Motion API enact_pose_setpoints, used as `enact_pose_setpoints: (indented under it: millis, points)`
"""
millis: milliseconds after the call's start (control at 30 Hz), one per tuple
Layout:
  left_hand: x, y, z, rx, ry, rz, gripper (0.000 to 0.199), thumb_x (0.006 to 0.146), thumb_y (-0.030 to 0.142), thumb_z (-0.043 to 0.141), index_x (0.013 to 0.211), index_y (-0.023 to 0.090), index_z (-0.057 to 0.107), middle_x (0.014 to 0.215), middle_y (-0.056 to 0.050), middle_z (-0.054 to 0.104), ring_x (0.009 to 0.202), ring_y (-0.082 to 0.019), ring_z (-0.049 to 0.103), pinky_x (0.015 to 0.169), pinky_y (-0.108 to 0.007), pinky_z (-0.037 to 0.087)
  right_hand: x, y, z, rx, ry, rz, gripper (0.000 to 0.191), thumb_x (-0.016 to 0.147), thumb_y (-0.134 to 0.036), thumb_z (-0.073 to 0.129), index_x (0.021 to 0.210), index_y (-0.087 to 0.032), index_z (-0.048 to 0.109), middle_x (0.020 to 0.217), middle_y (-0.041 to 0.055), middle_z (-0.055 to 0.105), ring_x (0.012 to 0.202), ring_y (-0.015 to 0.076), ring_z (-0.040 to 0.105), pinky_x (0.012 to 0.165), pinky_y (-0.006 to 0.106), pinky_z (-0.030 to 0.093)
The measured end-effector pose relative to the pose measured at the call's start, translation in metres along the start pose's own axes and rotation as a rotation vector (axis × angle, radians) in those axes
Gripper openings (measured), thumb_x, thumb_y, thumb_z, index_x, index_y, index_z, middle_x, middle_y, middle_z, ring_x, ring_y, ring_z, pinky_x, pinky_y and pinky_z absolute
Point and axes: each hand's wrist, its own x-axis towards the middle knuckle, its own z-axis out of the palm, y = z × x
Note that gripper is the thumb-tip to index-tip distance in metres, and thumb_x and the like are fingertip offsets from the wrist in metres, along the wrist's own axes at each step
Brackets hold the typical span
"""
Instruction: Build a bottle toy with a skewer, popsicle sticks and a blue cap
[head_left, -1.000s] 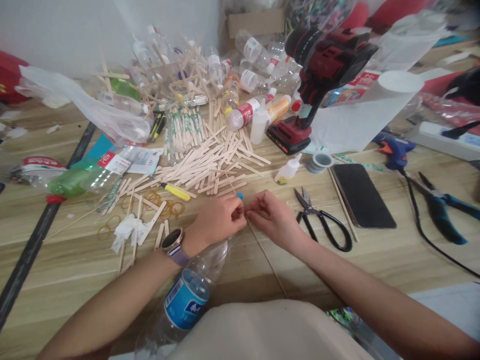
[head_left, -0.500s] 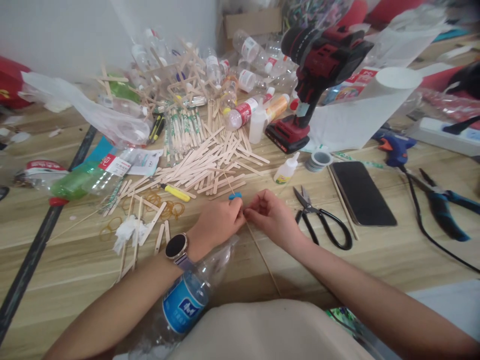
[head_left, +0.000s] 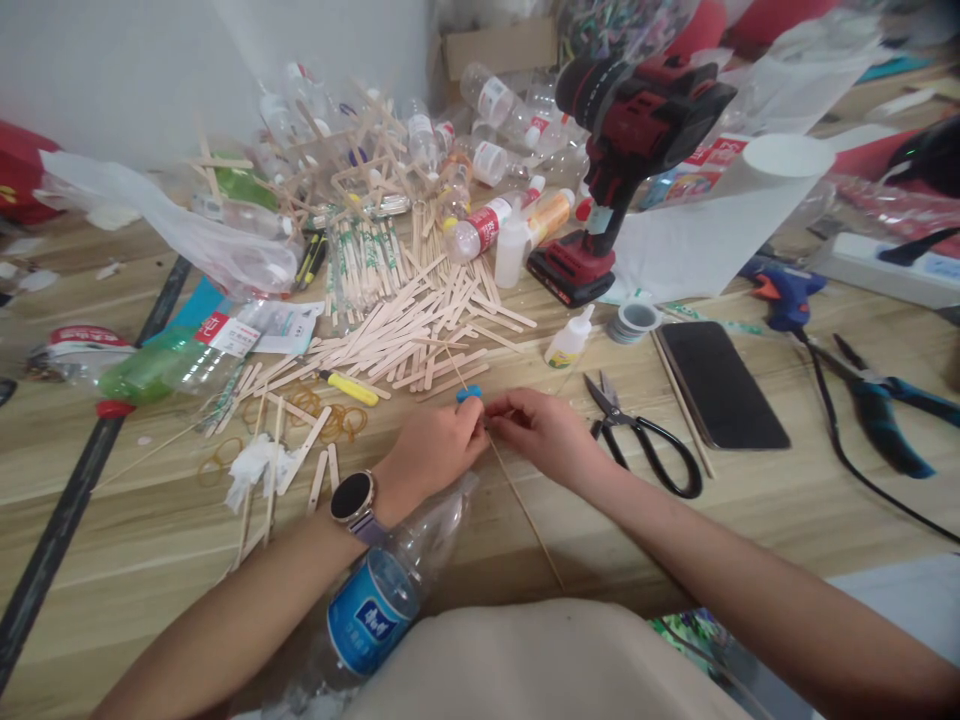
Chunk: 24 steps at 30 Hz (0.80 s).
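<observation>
My left hand [head_left: 439, 437], with a watch on its wrist, is closed around a thin wooden stick [head_left: 526, 512]. The stick slants from the pile of craft sticks down toward my lap. A blue bottle cap [head_left: 469, 394] shows at the top of my left fingers, around or against the stick; which one I cannot tell. Pinched fingers of my right hand [head_left: 546, 432] meet the left fingertips beside the cap, and what they grip is hidden. Under my left forearm lies a clear plastic bottle [head_left: 375, 612] with a blue label.
Beyond my hands spreads a pile of craft sticks [head_left: 405, 335], with a yellow knife [head_left: 351, 387] at its edge. To the right are a glue bottle [head_left: 570, 338], scissors [head_left: 649, 445], a phone [head_left: 724, 385], pliers [head_left: 885, 410] and a glue gun [head_left: 786, 290]. A red drill [head_left: 600, 190] stands behind.
My right fingers have shifted slightly, their knuckles lying flatter beside the cap. The left hand keeps its hold on the stick. The whole view has moved a little.
</observation>
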Motion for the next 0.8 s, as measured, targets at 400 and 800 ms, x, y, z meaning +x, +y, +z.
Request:
enact_pose_setpoints:
  millis: [400, 800]
  points:
    - [0.001, 0.000, 0.004, -0.181, 0.047, 0.001, 0.011, 0.090, 0.017, 0.046, 0.089, 0.017, 0.057, 0.072, -0.004, 0.065, 0.063, -0.019, 0.061, 0.055, -0.027, 0.035, -0.003, -0.004, 0.001, -0.102, 0.019, -0.071, 0.014, 0.072, -0.009, 0.059, 0.066, -0.020, 0.065, 0.061, -0.0026, 0.059, 0.057, 0.0129, 0.049, 0.056, 0.025, 0.035]
    - [-0.007, -0.017, 0.004, -0.752, 0.095, -0.006, 0.012, 0.081, 0.016, 0.048, 0.070, 0.020, 0.046, 0.060, 0.007, 0.047, 0.055, -0.010, 0.047, 0.053, -0.022, 0.036, -0.003, 0.005, -0.009, 0.198, 0.101, 0.112, 0.006, 0.069, -0.022, 0.060, 0.065, -0.021, 0.055, 0.062, -0.0019, 0.057, 0.052, 0.0123, 0.045, 0.049, 0.025, 0.034]
